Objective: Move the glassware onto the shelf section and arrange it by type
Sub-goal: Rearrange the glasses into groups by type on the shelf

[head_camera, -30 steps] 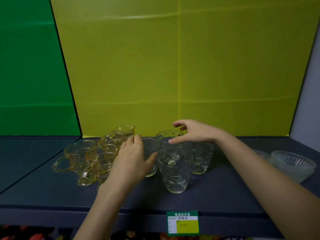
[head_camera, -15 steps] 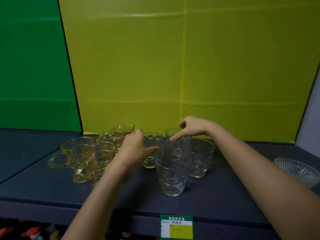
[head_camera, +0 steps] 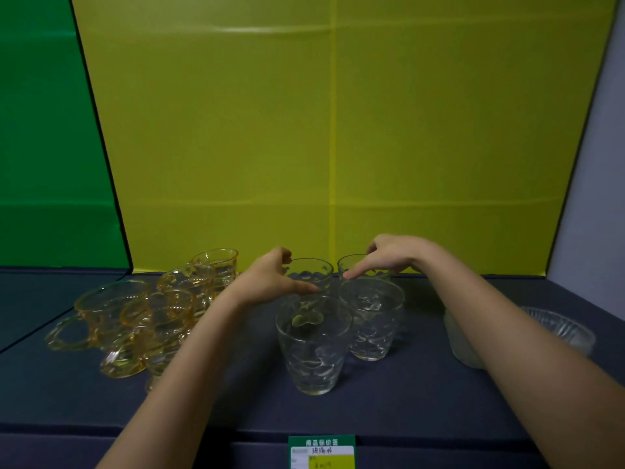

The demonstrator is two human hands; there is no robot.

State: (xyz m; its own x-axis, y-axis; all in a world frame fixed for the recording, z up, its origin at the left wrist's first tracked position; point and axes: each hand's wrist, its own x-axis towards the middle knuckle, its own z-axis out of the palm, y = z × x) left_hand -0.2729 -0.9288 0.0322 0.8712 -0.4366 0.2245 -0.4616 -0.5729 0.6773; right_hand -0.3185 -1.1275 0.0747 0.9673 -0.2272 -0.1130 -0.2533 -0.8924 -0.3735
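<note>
Several clear tumblers stand in a cluster on the dark shelf (head_camera: pixel 422 411). My left hand (head_camera: pixel 267 279) grips the rim of the back left tumbler (head_camera: pixel 313 275), thumb and fingers around it. My right hand (head_camera: pixel 389 255) holds the rim of the back right tumbler (head_camera: pixel 355 265), thumb on the near edge. In front of them stand the front tumbler (head_camera: pixel 313 346) and another tumbler (head_camera: pixel 372 319) to its right. Several amber handled cups (head_camera: pixel 142 316) are bunched on the left of the shelf.
Clear ribbed bowls (head_camera: pixel 561 328) sit at the right, partly behind my right forearm. A yellow back panel (head_camera: pixel 338 130) and a green panel (head_camera: pixel 44 147) close the rear. A green and yellow price tag (head_camera: pixel 321 451) hangs on the shelf's front edge.
Both hands have moved farther back with their tumblers, toward the yellow panel. The camera view has shifted left, bringing the bowls partly behind my right arm.
</note>
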